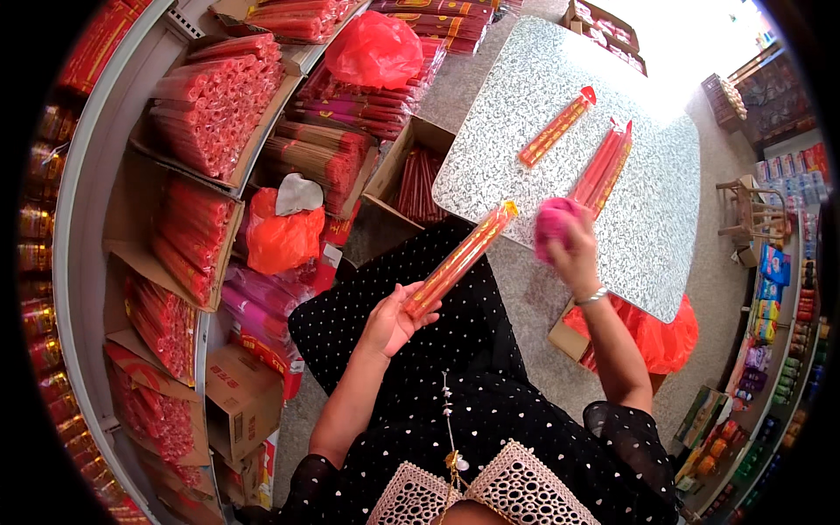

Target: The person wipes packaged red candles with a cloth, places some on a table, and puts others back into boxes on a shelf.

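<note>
Hands: left hand (pixel 391 320) turned palm upward, forearm angled up from below, fingers and thumb closed around the lower end of a long red pack (pixel 464 259) with a yellow tip, pack slanting up to the right above the lap; right hand (pixel 573 254) extended farther forward, wrist bent over the near edge of the speckled surface (pixel 494 114), fingers gripping a pink bundle (pixel 555 229), both blurred.

Containers, left to right: on the shelving, an open cardboard tray (pixel 265 136) packed with red sticks in clear wrap; below, a second tray (pixel 225 258), likewise filled with red sticks; lower still, a brown carton (pixel 245 394), contents hidden. Next, a knotted red plastic bag (pixel 282 241), contents not discernible. Beside the surface, an open brown box (pixel 434 137) with dark red sticks inside. On the surface, one separate red pack (pixel 556 129); to its right, further red packs (pixel 600 171), close together, partly behind the pink bundle. Beneath the near right corner, another red plastic bag (pixel 672 339), contents not discernible.
</note>
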A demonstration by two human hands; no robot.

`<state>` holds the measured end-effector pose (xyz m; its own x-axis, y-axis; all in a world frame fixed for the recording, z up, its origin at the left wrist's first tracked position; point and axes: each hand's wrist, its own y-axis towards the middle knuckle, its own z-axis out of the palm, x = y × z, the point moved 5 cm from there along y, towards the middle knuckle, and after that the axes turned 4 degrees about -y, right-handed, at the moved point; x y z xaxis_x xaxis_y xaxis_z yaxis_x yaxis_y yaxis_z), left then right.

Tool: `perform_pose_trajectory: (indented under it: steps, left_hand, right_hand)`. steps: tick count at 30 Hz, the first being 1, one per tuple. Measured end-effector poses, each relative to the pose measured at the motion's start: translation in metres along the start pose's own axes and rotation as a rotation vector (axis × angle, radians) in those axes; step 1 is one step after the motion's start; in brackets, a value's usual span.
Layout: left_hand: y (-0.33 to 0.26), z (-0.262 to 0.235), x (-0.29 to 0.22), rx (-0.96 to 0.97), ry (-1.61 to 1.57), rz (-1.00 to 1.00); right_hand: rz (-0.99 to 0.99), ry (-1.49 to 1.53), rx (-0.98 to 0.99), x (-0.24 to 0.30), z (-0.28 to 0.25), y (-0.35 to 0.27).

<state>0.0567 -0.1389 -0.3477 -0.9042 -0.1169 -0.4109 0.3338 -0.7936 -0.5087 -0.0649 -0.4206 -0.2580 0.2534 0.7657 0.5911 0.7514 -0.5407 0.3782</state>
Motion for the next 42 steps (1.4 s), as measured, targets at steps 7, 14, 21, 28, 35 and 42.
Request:
perform_pose_trajectory:
  steps: [7,14,21,28,35,42]
  left_hand:
    - [0.006,-0.002,0.012,-0.018,-0.167,0.003]
    - [-0.002,-0.003,0.010,-0.050,-0.185,0.018]
    - [0.001,0.007,0.004,-0.110,-0.042,0.054]
    - [0.003,0.020,-0.001,-0.234,0.575,0.200]
    - [0.002,0.010,-0.002,-0.248,1.028,0.367]
    - [-0.006,0.045,-0.010,-0.308,1.501,0.376]
  right_hand:
    - [-0.299,0.159,0.428,0.135,0.092,-0.034]
    - [-0.341,0.164,0.515,0.126,0.101,-0.043]
    - [0.152,-0.143,0.227,-0.019,0.083,0.019]
    - [-0.226,0.135,0.363,0.098,0.090,-0.017]
    - [0.069,0.144,0.414,0.056,0.095,-0.007]
    - [0.283,0.156,0.079,-0.027,0.075,0.013]
